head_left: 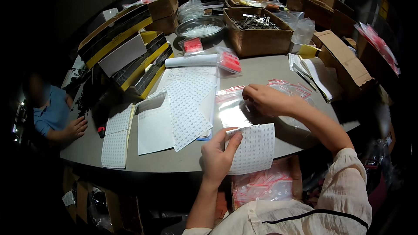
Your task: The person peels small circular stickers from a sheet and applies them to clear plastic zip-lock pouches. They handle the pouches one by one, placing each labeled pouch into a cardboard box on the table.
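My left hand (221, 154) is closed on a sheet of small white labels (254, 150), thumb on top, held over the table's front edge. Rows of tiny print cover the sheet. My right hand (267, 100) is bent down with its fingertips pinched together at a stack of clear zip bags (230, 106) with red seal lines. Whatever lies between those fingertips is too small or hidden to make out. More clear zip bags (289, 88) are spread out behind and right of that hand. Left of the bags, other label sheets (189, 109) lie overlapping on papers.
An open carton of dark metal parts (259, 45) and a round metal bowl (201, 35) of clear bits stand at the back. Black-and-yellow boxes (146, 72) lean at left. Below the edge sits a box of red-lined bags (265, 185). Another person (54, 113) is at far left.
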